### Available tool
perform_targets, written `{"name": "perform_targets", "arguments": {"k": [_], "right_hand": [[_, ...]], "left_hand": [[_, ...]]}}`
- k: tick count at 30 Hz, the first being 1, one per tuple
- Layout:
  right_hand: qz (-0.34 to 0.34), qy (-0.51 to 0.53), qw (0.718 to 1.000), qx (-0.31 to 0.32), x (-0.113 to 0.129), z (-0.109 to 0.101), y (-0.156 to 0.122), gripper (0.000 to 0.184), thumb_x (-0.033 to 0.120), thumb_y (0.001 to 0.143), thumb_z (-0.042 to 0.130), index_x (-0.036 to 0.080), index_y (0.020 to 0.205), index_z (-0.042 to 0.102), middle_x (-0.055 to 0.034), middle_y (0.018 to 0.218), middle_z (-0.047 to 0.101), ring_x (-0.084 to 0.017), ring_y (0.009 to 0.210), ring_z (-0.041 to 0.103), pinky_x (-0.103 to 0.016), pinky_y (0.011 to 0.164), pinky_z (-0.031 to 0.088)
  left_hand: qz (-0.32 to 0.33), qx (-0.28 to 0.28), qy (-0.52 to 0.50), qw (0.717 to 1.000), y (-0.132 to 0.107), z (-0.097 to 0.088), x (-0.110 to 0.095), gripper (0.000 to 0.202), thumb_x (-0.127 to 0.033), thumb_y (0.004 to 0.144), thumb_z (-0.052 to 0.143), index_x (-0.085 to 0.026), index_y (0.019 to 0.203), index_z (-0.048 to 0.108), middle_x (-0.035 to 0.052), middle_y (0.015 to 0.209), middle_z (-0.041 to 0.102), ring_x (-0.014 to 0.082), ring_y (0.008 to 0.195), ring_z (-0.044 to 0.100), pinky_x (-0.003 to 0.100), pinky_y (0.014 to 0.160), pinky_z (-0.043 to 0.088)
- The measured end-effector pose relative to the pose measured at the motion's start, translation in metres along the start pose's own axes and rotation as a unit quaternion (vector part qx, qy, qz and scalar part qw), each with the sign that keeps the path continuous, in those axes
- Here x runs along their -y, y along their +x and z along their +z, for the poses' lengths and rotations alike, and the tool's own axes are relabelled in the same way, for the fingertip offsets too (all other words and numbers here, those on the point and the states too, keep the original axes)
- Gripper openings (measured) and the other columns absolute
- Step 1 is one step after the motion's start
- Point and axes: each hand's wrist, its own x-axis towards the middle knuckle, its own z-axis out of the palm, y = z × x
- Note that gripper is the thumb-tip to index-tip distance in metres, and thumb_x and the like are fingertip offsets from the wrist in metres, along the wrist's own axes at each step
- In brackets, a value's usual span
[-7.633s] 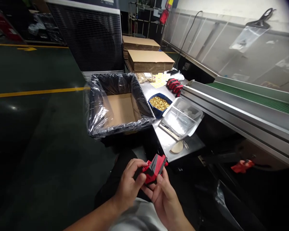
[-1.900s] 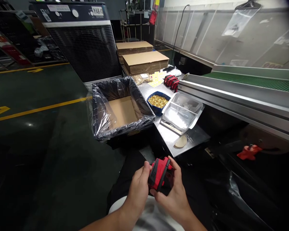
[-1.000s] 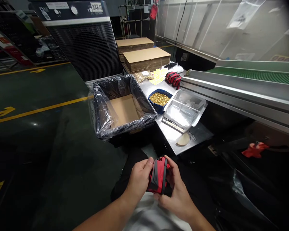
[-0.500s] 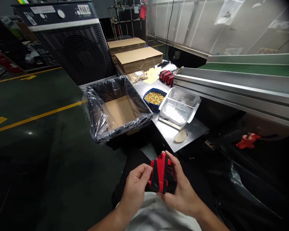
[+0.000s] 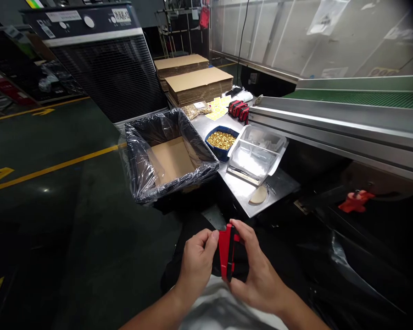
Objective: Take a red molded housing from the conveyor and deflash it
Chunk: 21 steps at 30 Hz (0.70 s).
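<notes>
A red and black plastic part (image 5: 224, 254) is held upright above my lap, its narrow side towards me. My right hand (image 5: 259, 268) grips it at the top with the fingers and at the bottom with the thumb. On its other side, my left hand (image 5: 198, 259) has thumb and forefinger pinched at its upper left edge. The remaining left fingers are curled and partly hidden. Several similar red and black parts (image 5: 238, 110) stand together on the metal table (image 5: 239, 192).
Ahead to the left is a box lined with black plastic (image 5: 174, 160). The table bears a blue bin of brass-coloured pieces (image 5: 221, 139), a clear divided tray (image 5: 256, 158) and a round pale disc (image 5: 259, 195). A green conveyor (image 5: 358, 98) runs on the right; cardboard stacks (image 5: 199, 85) stand behind.
The red and black part has turned in my hands, so a narrower red face shows now. Both hands stay nearly in place, with the right fingertips slightly lower.
</notes>
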Motion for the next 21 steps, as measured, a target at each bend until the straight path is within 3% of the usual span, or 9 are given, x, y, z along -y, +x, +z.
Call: {"name": "perform_targets", "arguments": {"k": [3, 9, 13, 17, 21], "right_hand": [[0.01, -0.024, 0.999, -0.019, 0.0, 0.005, 0.0, 0.102, 0.007, 0.062, 0.061, 0.025, 0.152, 0.017, -0.0107, 0.151, 0.029, -0.034, 0.14, 0.032, -0.052, 0.116, 0.038], [0.071, 0.0, 0.997, -0.015, -0.001, 0.007, 0.004, 0.1, 0.009, 0.062, 0.063, 0.029, 0.149, 0.019, -0.0091, 0.148, 0.033, -0.033, 0.135, 0.04, -0.053, 0.112, 0.042], [0.085, 0.009, 0.996, -0.002, -0.001, 0.005, 0.006, 0.103, 0.008, 0.059, 0.064, 0.03, 0.149, 0.018, -0.0079, 0.148, 0.032, -0.032, 0.135, 0.039, -0.052, 0.113, 0.041], [0.069, -0.023, 0.997, 0.001, 0.0, 0.007, 0.004, 0.103, 0.01, 0.06, 0.064, 0.031, 0.149, 0.019, -0.0083, 0.146, 0.031, -0.031, 0.136, 0.035, -0.051, 0.113, 0.04], [0.079, -0.007, 0.997, 0.007, 0.001, 0.01, 0.002, 0.103, 0.01, 0.059, 0.066, 0.033, 0.149, 0.02, -0.0081, 0.147, 0.029, -0.032, 0.135, 0.036, -0.052, 0.111, 0.042]], "left_hand": [[-0.005, -0.011, -0.012, 1.0, 0.006, 0.004, 0.003, 0.047, -0.056, 0.093, 0.05, -0.018, 0.066, 0.05, -0.0033, 0.061, 0.047, 0.0113, 0.058, 0.04, 0.024, 0.054, 0.032], [-0.019, 0.028, -0.058, 0.998, 0.008, 0.006, 0.005, 0.033, -0.05, 0.089, 0.059, -0.018, 0.078, 0.059, -0.0008, 0.07, 0.057, 0.0131, 0.064, 0.049, 0.023, 0.06, 0.04], [-0.053, 0.055, -0.102, 0.992, 0.014, 0.006, 0.007, 0.045, -0.058, 0.087, 0.057, -0.017, 0.07, 0.054, -0.0011, 0.065, 0.051, 0.0118, 0.059, 0.043, 0.023, 0.056, 0.038], [-0.091, 0.083, -0.121, 0.985, 0.024, 0.006, 0.01, 0.059, -0.071, 0.085, 0.052, -0.015, 0.068, 0.058, 0.0032, 0.064, 0.055, 0.0144, 0.058, 0.048, 0.025, 0.054, 0.038], [-0.109, 0.084, -0.132, 0.982, 0.025, 0.007, 0.009, 0.063, -0.073, 0.085, 0.049, -0.014, 0.064, 0.055, 0.0032, 0.061, 0.053, 0.0141, 0.057, 0.047, 0.026, 0.053, 0.036]]}}
